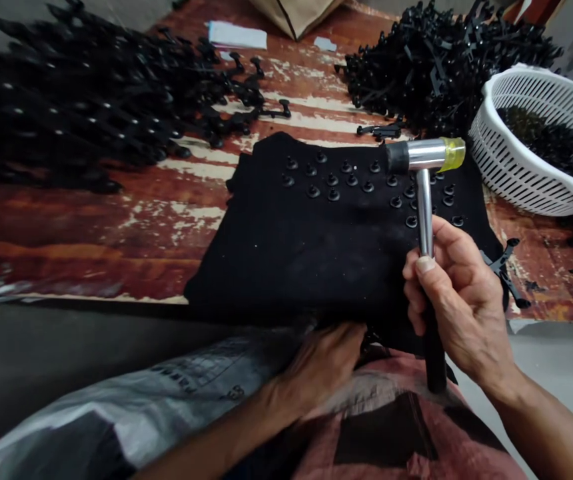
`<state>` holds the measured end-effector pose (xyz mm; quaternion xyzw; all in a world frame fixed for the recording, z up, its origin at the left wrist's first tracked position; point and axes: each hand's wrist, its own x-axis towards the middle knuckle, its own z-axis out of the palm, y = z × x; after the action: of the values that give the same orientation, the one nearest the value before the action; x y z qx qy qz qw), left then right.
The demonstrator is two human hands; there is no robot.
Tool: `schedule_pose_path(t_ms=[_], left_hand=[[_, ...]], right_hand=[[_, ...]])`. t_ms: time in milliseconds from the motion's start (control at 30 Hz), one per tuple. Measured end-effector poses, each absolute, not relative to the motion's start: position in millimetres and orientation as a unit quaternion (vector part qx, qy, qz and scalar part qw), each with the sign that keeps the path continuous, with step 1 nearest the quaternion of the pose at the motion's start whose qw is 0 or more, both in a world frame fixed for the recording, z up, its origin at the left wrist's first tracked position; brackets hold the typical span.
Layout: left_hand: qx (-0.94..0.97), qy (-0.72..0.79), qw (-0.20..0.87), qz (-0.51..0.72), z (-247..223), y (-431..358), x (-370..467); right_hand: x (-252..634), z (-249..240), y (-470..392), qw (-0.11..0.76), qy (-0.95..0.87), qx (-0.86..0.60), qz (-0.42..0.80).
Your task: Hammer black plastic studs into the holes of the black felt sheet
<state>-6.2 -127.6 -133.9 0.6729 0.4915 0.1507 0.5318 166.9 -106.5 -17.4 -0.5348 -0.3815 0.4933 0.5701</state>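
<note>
Mallet [424, 200] in right hand [466, 300]

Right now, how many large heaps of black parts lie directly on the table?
2: one heap on the left, the other heap at the far right, beside the white basket. Anything behind the basket may be hidden.

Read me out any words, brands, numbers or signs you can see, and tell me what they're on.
"PAR", on the pale plastic sack; blurred lettering follows, so the full word is unclear.
Further marks on the sack, possibly a number: too blurred to read.
White slip at the back of the table: no readable text.
Mallet: no readable text.
</note>
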Motion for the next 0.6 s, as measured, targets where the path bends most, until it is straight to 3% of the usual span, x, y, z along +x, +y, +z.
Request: schedule_pose_path(t_ms=[233, 433, 500, 600], left_hand=[[0.755, 0.437, 0.488, 0.025, -191.3, -121.4, 32.3], [0.753, 0.462, 0.465, 0.059, -177.4, -119.9, 14.9], [0.715, 0.460, 0.521, 0.073, -155.1, -118.5, -5.2], [0.561, 0.414, 0.707, 0.121, -113.7, -126.5, -32.7]], right_hand=[[168.6, -22.1, -106.5, 0.577, -0.388, -0.523, 0.493], [174.1, -29.3, -104.2, 0.572, -0.412, -0.501, 0.502], [177.3, -30.4, -107.5, 0.562, -0.417, -0.497, 0.513], [181.9, -31.9, -124.5, 0.541, -0.421, -0.498, 0.531]])
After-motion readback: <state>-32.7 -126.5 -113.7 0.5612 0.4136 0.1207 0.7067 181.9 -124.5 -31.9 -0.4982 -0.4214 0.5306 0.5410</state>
